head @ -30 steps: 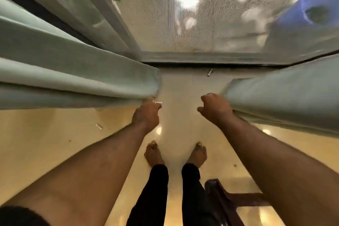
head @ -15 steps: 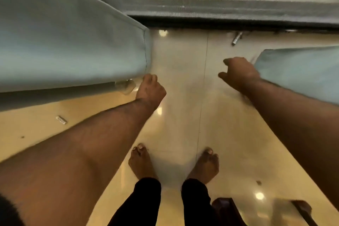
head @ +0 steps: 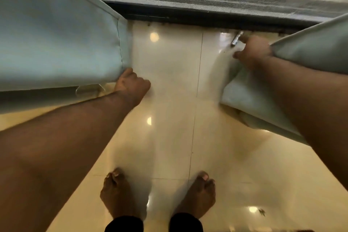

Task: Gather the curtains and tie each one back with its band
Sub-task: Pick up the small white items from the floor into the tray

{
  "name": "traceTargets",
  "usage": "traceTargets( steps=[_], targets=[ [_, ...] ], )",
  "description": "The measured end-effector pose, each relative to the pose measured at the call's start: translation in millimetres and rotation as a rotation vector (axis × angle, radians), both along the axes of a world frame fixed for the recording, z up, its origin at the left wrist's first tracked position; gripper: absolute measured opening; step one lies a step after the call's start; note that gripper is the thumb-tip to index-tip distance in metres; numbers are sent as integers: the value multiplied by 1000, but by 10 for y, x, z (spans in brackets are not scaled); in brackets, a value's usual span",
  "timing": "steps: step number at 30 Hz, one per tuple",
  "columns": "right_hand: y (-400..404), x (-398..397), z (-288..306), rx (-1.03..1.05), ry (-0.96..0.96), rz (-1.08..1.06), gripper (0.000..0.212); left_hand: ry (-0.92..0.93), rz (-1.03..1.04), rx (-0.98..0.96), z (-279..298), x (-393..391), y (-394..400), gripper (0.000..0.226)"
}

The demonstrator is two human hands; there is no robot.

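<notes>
The fingers of the left hand [head: 131, 84] are curled tight round the inner edge of the left curtain [head: 56, 39]; the cloth goes out to that side from the fist. The fingers of the right hand [head: 252, 51] are curled too, and they pinch the edge of the right curtain [head: 310, 49]; that cloth runs off the other way, and a loose fold of it hangs down under the wrist. I think each hand holds an edge so the curtains can be pulled apart and bunched up; the gap between them is wide, and the shiny floor [head: 169, 81] shows through it. A small silver thing [head: 236, 38] lies on the floor just beside the right hand; I cannot tell what it is. I see no band yet, so the tying is not begun. Two bare feet [head: 120, 192] stand below, and the window frame [head: 207, 3] is just past the curtains.
</notes>
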State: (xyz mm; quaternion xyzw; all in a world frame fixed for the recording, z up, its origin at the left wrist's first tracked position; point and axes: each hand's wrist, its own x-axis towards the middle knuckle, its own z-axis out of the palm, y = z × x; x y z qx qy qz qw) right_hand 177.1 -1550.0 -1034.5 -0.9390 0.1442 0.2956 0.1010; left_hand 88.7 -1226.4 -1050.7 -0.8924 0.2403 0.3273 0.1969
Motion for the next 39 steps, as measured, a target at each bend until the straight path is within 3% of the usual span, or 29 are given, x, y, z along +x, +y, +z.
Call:
traceTargets(
  steps=[4, 9, 13, 18, 23, 29, 35, 39],
  targets=[
    [76, 95, -165, 78, -27, -11, 48, 62, 351, -315, -65, 113, -222, 21],
    [103, 195, -316, 10, -137, -97, 28, 58, 857, -736, -130, 105, -420, 18],
    [220, -96, -366, -6, -108, -40, 25, 85, 1080, -807, -43, -21, -416, 22],
    [671, -1210, 61, 248, 24, -40, 32, 183, 1298, -810, 570, -575, -333, 26],
    [1127, -2417, 1027, 458, 133, -141, 47, 231, 1296, -837, 1565, -1341, -228, 31],
    [1416, -3207, 2185, 476, 154, -231, 63, 290, 1318, -817, 2725, -2152, -35, 35],
    [1720, -3982, 3001, 450, 33, -360, 64, 283, 1092, -818, 3473, -2760, 131, 39],
    [1896, -4732, 3491, 434, -41, -550, 51, 309, 923, -831, 3920, -3206, 167, 41]
  ],
)
